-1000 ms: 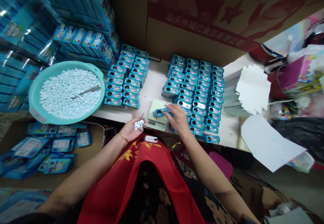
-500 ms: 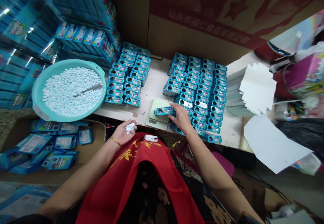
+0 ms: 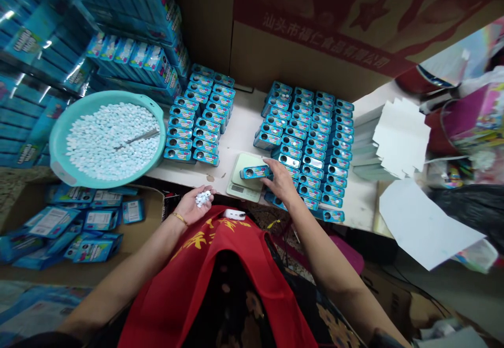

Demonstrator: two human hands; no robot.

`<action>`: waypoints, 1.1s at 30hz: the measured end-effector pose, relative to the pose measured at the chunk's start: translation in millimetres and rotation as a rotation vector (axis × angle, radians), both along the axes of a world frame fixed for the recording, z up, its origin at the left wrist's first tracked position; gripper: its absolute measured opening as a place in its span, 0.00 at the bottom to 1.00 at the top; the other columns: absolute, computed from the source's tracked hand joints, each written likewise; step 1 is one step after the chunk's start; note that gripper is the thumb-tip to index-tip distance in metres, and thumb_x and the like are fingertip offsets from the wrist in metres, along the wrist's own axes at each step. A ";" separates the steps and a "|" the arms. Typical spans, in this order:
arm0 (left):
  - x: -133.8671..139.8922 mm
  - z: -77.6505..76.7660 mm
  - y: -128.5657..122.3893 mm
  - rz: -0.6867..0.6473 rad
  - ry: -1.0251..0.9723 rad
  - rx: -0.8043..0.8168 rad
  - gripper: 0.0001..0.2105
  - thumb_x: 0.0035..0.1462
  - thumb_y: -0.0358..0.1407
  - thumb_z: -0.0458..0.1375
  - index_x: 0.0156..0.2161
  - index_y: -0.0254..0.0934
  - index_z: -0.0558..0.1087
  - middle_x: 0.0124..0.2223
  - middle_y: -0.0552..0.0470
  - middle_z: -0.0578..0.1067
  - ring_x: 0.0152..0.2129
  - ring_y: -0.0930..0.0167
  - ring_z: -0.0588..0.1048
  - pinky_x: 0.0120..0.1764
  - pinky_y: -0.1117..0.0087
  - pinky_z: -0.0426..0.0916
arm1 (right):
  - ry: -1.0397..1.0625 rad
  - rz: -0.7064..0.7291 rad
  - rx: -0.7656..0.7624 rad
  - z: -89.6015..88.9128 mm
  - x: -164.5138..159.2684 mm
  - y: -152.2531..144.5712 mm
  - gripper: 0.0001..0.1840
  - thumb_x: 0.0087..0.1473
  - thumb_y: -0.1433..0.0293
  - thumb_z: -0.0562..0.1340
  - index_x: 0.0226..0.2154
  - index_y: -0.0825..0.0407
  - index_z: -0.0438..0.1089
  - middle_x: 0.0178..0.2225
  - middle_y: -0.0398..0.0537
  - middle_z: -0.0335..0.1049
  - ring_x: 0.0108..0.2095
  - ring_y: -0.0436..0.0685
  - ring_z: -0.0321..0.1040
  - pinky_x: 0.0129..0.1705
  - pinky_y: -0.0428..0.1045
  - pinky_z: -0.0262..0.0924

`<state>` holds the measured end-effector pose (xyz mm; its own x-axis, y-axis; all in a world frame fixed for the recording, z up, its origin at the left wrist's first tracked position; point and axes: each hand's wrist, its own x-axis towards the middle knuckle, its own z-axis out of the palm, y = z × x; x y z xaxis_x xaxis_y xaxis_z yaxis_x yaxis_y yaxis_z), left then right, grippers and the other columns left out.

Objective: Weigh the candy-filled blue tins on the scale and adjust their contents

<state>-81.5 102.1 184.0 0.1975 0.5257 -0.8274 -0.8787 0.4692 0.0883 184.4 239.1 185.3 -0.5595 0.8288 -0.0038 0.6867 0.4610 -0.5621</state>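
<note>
My left hand (image 3: 192,205) is turned palm up, fingers curled round a small heap of white candies (image 3: 203,199). At the kitchen scale (image 3: 244,185), my right hand (image 3: 281,181) grips the right end of a blue candy box (image 3: 253,172) between thumb and fingers. That box stands on or just over the scale's plate; I cannot tell if its weight rests there. A dark round hole shows in its top. To the left, a turquoise basin (image 3: 57,167) holds many more candies (image 3: 106,143), with a grey scoop-like tool (image 3: 142,139) lying on them.
Rows of upright blue boxes (image 3: 205,134) stand left of the scale, and more rows (image 3: 311,148) stand right of it. A carton (image 3: 157,206) of blue boxes sits at lower left. White card sheets (image 3: 405,133) are stacked at right. A large cardboard box (image 3: 315,38) closes off the back.
</note>
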 end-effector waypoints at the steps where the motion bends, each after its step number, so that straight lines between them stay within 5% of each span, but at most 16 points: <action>1: -0.2 0.3 0.4 0.002 0.002 0.001 0.06 0.53 0.28 0.51 0.33 0.29 0.70 0.31 0.44 0.73 0.23 0.74 0.72 0.20 0.77 0.67 | 0.017 0.006 -0.012 -0.5 -1.3 0.9 0.31 0.44 0.71 0.61 0.52 0.51 0.56 0.52 0.54 0.58 0.52 0.61 0.54 0.51 0.59 0.53; 9: 4.6 0.7 5.9 0.011 0.016 -0.003 0.06 0.53 0.28 0.51 0.32 0.28 0.70 0.30 0.44 0.73 0.22 0.74 0.72 0.21 0.76 0.68 | 0.070 0.025 -0.144 -3.5 -10.5 3.4 0.23 0.43 0.75 0.58 0.45 0.53 0.62 0.43 0.51 0.65 0.44 0.57 0.63 0.46 0.53 0.58; 27: 6.7 -3.7 6.8 0.016 0.017 -0.012 0.06 0.53 0.28 0.50 0.32 0.28 0.70 0.31 0.43 0.73 0.22 0.73 0.72 0.22 0.75 0.68 | 0.103 0.030 -0.145 -8.7 -6.9 4.3 0.19 0.45 0.72 0.58 0.44 0.53 0.63 0.41 0.49 0.66 0.41 0.55 0.63 0.44 0.51 0.59; 30: 7.6 -5.7 6.8 0.015 0.008 -0.014 0.06 0.53 0.28 0.50 0.32 0.28 0.70 0.30 0.43 0.74 0.22 0.73 0.72 0.23 0.75 0.68 | 0.076 0.080 -0.092 5.6 -12.0 -1.5 0.18 0.46 0.70 0.58 0.43 0.54 0.63 0.40 0.49 0.66 0.41 0.55 0.63 0.43 0.50 0.59; 33: 12.3 -7.4 13.2 0.009 0.004 -0.006 0.07 0.53 0.28 0.50 0.32 0.28 0.70 0.30 0.43 0.74 0.22 0.73 0.72 0.23 0.75 0.68 | -0.007 0.144 0.043 38.8 -26.4 -15.6 0.20 0.49 0.68 0.58 0.46 0.53 0.62 0.41 0.50 0.65 0.42 0.57 0.60 0.44 0.51 0.57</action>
<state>-69.2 115.4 176.6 0.1896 0.5222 -0.8315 -0.8828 0.4614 0.0885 158.0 223.5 224.2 -0.6725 0.7396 0.0261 0.6155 0.5785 -0.5353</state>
